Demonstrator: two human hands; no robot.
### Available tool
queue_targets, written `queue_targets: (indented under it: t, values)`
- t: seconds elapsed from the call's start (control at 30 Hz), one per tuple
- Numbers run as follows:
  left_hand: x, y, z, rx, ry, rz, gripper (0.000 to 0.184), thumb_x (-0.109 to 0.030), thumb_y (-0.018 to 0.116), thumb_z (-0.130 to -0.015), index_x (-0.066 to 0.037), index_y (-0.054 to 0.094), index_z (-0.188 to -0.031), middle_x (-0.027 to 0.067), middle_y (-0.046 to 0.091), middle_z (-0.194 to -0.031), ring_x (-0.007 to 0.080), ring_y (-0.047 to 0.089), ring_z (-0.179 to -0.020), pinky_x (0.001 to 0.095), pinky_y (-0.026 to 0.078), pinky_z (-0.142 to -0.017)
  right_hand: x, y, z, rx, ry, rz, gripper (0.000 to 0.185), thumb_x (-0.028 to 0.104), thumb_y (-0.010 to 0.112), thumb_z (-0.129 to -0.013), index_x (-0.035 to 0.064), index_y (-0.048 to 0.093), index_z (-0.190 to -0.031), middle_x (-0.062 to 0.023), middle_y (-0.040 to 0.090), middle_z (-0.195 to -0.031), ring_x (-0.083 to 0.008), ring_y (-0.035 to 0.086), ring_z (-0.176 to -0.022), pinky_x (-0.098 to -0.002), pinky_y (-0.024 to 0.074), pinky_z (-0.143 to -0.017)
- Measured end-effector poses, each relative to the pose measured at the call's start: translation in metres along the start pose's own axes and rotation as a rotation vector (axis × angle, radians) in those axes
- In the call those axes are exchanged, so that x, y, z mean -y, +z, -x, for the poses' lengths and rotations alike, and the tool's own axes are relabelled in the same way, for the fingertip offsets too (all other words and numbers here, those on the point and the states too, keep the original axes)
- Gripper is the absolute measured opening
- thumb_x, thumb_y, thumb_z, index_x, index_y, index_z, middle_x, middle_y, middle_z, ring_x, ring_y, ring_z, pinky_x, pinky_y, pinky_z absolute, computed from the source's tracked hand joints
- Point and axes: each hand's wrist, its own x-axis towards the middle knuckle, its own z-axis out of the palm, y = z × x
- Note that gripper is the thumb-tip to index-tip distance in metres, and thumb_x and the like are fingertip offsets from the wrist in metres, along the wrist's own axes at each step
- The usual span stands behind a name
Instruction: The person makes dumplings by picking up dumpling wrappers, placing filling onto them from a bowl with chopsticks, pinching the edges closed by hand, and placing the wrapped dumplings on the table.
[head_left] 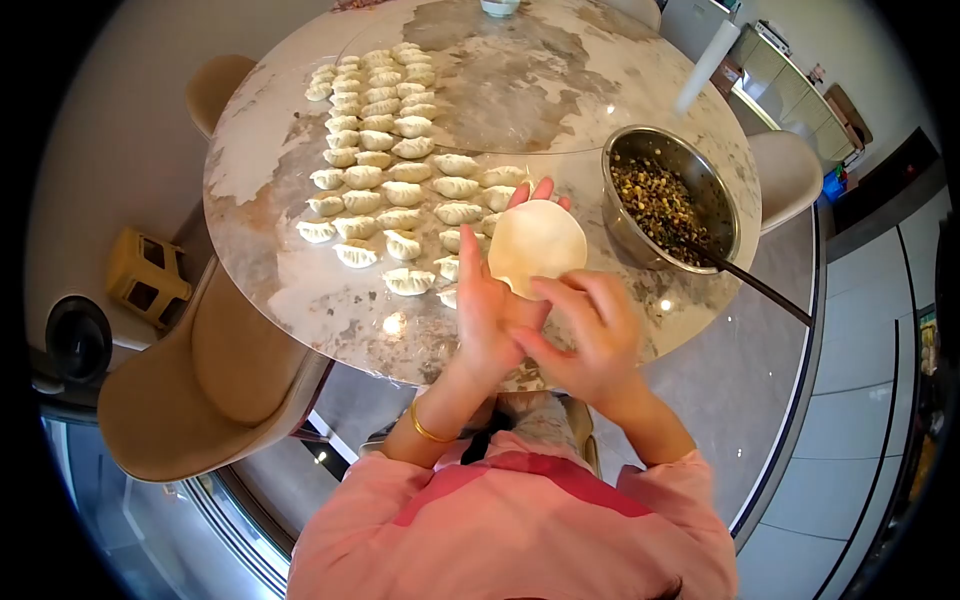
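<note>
A round, pale dumpling wrapper (pixel 538 248) lies flat across the fingers of my left hand (pixel 490 315). That hand is palm up, its thumb raised beside the wrapper and its fingertips showing past the far edge. My right hand (pixel 598 335) is at the wrapper's near edge, thumb and index finger apart. Its index fingertip appears to touch that edge; nothing shows between the fingers. Rows of pleated dumplings (pixel 403 194) lie on the table beyond and to the left, some partly hidden behind my left hand. No filling is visible on the wrapper.
The round marble-patterned table (pixel 275 240) has a metal bowl (pixel 632 232) of chopped filling (pixel 660 200) on the right, a dark handle (pixel 765 283) sticking out over the edge. A small bowl (pixel 499 7) stands at the far side. Beige chairs (pixel 240 350) surround the table.
</note>
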Motion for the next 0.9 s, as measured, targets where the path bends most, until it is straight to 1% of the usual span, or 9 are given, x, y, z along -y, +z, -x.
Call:
queue_targets:
  t: [0.2, 0.27, 0.37, 0.4, 0.47, 0.6, 0.7, 0.83, 0.9]
  values:
    - [-0.003, -0.006, 0.003, -0.097, 0.024, -0.104, 0.063, -0.05, 0.024, -0.099, -0.004, 0.031, -0.142, 0.0111, 0.036, -0.146, 0.0251, 0.032, -0.135, 0.0384, 0.027, -0.111, -0.016, 0.024, 0.004, -0.013, -0.112, 0.089, 0.025, 0.011, 0.073, -0.068, 0.0038, 0.066, -0.091, -0.0072, 0.058, -0.087, -0.0219, 0.057, -0.072, -0.0313, 0.0464, -0.058]
    - [-0.011, -0.014, 0.006, -0.162, -0.257, -0.049, 0.058, -0.045, 0.027, -0.1, -0.003, 0.034, -0.14, 0.0121, 0.043, -0.141, 0.025, 0.04, -0.13, 0.0381, 0.03, -0.109, -0.022, 0.022, 0.007, 0.037, -0.23, 0.078, 0.021, 0.007, 0.071, -0.069, 0.0038, 0.066, -0.089, -0.0073, 0.059, -0.088, -0.0224, 0.057, -0.073, -0.0318, 0.0463, -0.057]
    - [-0.013, -0.018, 0.0, -0.164, -0.357, -0.048, 0.052, -0.038, 0.032, -0.101, -0.001, 0.037, -0.137, 0.0118, 0.048, -0.136, 0.0246, 0.047, -0.124, 0.0368, 0.034, -0.106, -0.025, 0.004, 0.008, 0.062, -0.1, -0.077, 0.014, 0.006, 0.068, -0.073, 0.0035, 0.065, -0.086, -0.0084, 0.06, -0.084, -0.0237, 0.057, -0.07, -0.0305, 0.0461, -0.056]
    - [-0.012, -0.008, -0.004, -0.349, -0.298, -0.202, 0.046, -0.028, 0.037, -0.101, 0.002, 0.038, -0.135, 0.0132, 0.048, -0.135, 0.0243, 0.048, -0.123, 0.0358, 0.036, -0.106, -0.031, -0.005, 0.015, 0.062, -0.084, -0.052, 0.014, 0.006, 0.068, -0.073, 0.0035, 0.065, -0.086, -0.0084, 0.06, -0.084, -0.0237, 0.057, -0.07, -0.0305, 0.0461, -0.056]
    - [-0.015, -0.001, -0.009, -0.337, -0.235, -0.328, 0.044, -0.025, 0.04, -0.1, 0.004, 0.038, -0.134, 0.0149, 0.049, -0.134, 0.0243, 0.048, -0.123, 0.0356, 0.037, -0.106, -0.048, -0.027, 0.041, -0.104, 0.096, -0.165, 0.004, 0.005, 0.064, -0.08, 0.0042, 0.065, -0.083, -0.0084, 0.06, -0.078, -0.0196, 0.057, -0.063, -0.027, 0.046, -0.054]
    - [-0.024, 0.011, -0.016, -0.359, -0.163, -0.464, 0.041, -0.015, 0.043, -0.098, 0.009, 0.037, -0.131, 0.0197, 0.048, -0.132, 0.0255, 0.047, -0.124, 0.0364, 0.036, -0.108, -0.098, -0.074, 0.107, -0.35, 0.984, -0.706, 0.02, 0.008, 0.056, -0.091, 0.0004, 0.056, -0.109, -0.0067, 0.057, -0.078, -0.0106, 0.054, -0.056, -0.0228, 0.0437, -0.047]
    - [-0.021, 0.013, -0.015, -0.403, -0.181, -0.645, 0.039, -0.008, 0.042, -0.096, 0.01, 0.037, -0.13, 0.0204, 0.046, -0.133, 0.0263, 0.048, -0.123, 0.036, 0.037, -0.107, -0.131, -0.099, 0.105, -0.584, 0.951, -0.393, 0.044, 0.01, 0.052, -0.094, 0.0019, 0.034, -0.133, -0.0064, 0.05, -0.089, -0.0101, 0.05, -0.056, -0.0208, 0.0402, -0.043]
    - [-0.011, 0.022, -0.022, -0.31, -0.329, -0.474, 0.049, 0.006, 0.04, -0.079, 0.012, 0.038, -0.128, 0.0221, 0.042, -0.137, 0.0281, 0.04, -0.129, 0.037, 0.03, -0.11, -0.167, -0.131, 0.065, -0.546, 0.795, -0.419, 0.028, 0.021, 0.051, -0.096, -0.0022, 0.059, -0.11, -0.0027, 0.051, -0.074, -0.0078, 0.048, -0.054, -0.021, 0.0371, -0.042]
    - [-0.009, 0.022, -0.025, -0.315, -0.353, -0.497, 0.053, 0.005, 0.041, -0.077, 0.012, 0.037, -0.129, 0.0225, 0.041, -0.138, 0.0287, 0.038, -0.13, 0.0369, 0.028, -0.111, -0.181, -0.145, 0.037, -0.359, 0.781, -0.451, 0.038, 0.029, 0.049, -0.097, -0.0022, 0.066, -0.085, -0.0021, 0.051, -0.063, -0.0074, 0.046, -0.048, -0.0209, 0.0357, -0.042]
